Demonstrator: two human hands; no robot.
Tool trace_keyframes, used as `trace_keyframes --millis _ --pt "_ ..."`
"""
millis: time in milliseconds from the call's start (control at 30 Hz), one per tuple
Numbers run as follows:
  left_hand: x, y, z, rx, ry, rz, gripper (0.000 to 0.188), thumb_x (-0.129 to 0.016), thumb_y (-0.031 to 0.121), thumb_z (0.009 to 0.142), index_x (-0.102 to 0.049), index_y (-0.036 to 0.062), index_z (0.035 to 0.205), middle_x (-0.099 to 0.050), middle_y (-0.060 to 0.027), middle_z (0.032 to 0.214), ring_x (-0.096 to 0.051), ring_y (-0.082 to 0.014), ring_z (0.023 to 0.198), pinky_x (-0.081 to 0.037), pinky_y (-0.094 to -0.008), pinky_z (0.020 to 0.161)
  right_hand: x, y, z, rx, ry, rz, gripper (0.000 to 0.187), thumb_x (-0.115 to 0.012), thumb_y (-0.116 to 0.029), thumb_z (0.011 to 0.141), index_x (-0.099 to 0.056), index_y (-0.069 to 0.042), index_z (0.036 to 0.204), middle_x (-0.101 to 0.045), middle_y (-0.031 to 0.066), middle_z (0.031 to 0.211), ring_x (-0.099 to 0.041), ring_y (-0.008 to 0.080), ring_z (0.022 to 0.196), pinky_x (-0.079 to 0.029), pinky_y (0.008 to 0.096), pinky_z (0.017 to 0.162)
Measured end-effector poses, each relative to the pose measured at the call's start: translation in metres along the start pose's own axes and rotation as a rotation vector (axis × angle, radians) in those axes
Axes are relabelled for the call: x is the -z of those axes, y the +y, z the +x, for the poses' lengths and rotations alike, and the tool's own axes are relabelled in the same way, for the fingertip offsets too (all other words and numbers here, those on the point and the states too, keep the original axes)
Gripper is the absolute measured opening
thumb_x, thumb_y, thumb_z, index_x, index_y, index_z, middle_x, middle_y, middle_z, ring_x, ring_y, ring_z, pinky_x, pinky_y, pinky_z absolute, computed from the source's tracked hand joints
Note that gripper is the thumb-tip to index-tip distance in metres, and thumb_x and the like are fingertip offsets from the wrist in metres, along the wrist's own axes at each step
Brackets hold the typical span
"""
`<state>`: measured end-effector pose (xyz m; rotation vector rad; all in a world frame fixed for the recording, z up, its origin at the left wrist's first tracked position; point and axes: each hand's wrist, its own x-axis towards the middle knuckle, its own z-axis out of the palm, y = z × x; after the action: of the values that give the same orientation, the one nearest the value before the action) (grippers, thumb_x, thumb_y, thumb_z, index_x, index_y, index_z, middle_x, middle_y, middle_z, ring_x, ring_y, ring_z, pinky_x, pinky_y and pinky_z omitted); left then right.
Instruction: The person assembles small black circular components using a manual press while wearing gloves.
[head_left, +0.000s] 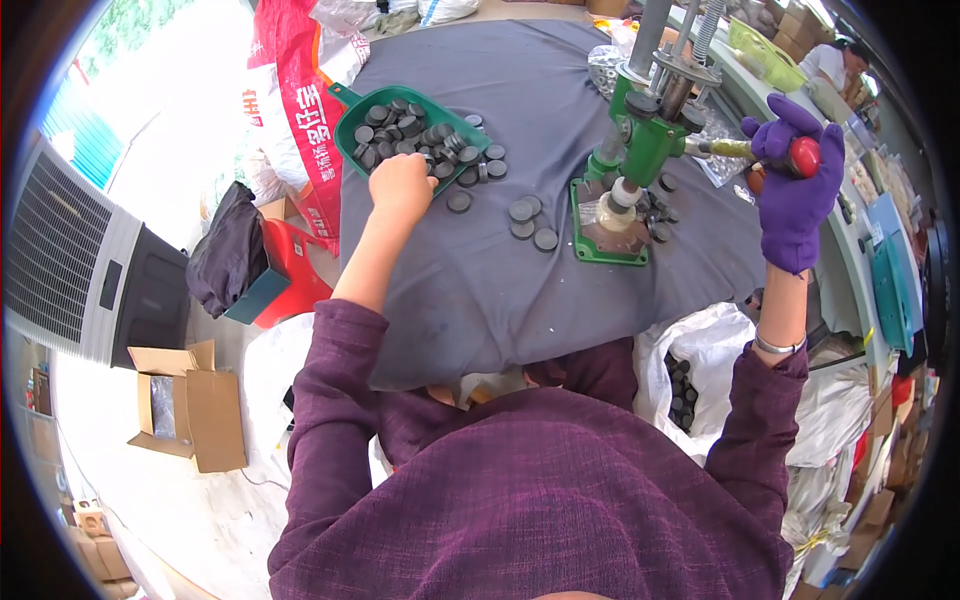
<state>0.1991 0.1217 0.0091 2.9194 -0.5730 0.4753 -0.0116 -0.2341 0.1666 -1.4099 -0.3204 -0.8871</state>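
Observation:
My bare left hand point(402, 187) is closed at the near edge of a green scoop point(345, 128) heaped with black discs point(405, 125). Its curled fingers touch or hover by the pile, and whatever they pinch is hidden. In a purple glove, my right hand point(800, 190) grips the red-knobbed lever point(804, 157) of a green hand press point(648, 150). Under the press's ram, a pale round fitting point(617, 208) stands on the green-edged base point(612, 258). Several loose discs point(522, 212) lie between scoop and press, and more are beside the base.
Grey cloth point(470, 300) covers the table. A white bag point(712, 350) holding black discs hangs below its right front edge. To the left are a red and white sack point(300, 120), a red box point(295, 275), an open carton point(210, 410) and an air cooler point(75, 250). Another person point(835, 65) sits far right.

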Motion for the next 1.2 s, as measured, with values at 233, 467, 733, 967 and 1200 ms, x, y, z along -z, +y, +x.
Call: trace_keyframes --millis 233,467,733,967,1200 --pt "-0.005 0.001 0.017 0.063 -0.09 0.069 0.027 -0.074 0.029 0.072 -0.072 0.0044 0.084 -0.069 -0.0163 0.086 -0.068 -0.0315 0.084 -0.054 -0.0409 0.073 -0.001 -0.001 -0.001 0.005 0.019 0.007 0.061 -0.032 -0.043 0.098 -0.06 0.011 0.107 -0.052 0.0042 0.068 -0.051 0.0196 0.066 -0.049 0.043 0.08" --pt "0.001 -0.006 0.031 0.145 -0.142 0.002 0.03 -0.069 0.029 0.073 -0.072 0.003 0.088 -0.07 -0.0174 0.09 -0.068 -0.0319 0.087 -0.054 -0.0413 0.076 -0.006 -0.001 -0.001 0.017 0.049 -0.02 0.059 -0.032 -0.041 0.098 -0.061 0.01 0.106 -0.051 0.0034 0.067 -0.051 0.0186 0.065 -0.049 0.0419 0.079" --pt "-0.014 -0.01 0.038 0.149 -0.095 -0.059 0.036 -0.064 0.031 0.074 -0.069 -0.0017 0.087 -0.067 -0.0234 0.089 -0.066 -0.0362 0.087 -0.053 -0.0445 0.079 -0.009 -0.003 -0.001 0.017 0.063 -0.032 0.058 -0.03 -0.039 0.099 -0.061 0.01 0.104 -0.052 0.0043 0.065 -0.052 0.0183 0.064 -0.05 0.04 0.079" --pt "-0.021 -0.022 0.026 0.056 0.071 -0.131 0.032 -0.062 0.028 0.075 -0.064 -0.0027 0.083 -0.065 -0.0246 0.081 -0.064 -0.0397 0.082 -0.051 -0.0468 0.074 -0.011 -0.003 -0.002 0.022 0.081 -0.031 0.058 -0.031 -0.039 0.099 -0.061 0.01 0.103 -0.052 0.0042 0.065 -0.051 0.0183 0.064 -0.05 0.0396 0.078" --pt "-0.008 -0.013 -0.006 -0.105 0.378 -0.698 0.029 -0.062 0.022 0.081 -0.063 -0.0031 0.095 -0.065 -0.0185 0.075 -0.064 -0.0305 0.068 -0.051 -0.0392 0.062 -0.01 -0.003 -0.003 0.03 0.053 -0.009 0.058 -0.031 -0.039 0.099 -0.062 0.01 0.103 -0.052 0.0047 0.065 -0.051 0.0184 0.064 -0.05 0.0412 0.08"
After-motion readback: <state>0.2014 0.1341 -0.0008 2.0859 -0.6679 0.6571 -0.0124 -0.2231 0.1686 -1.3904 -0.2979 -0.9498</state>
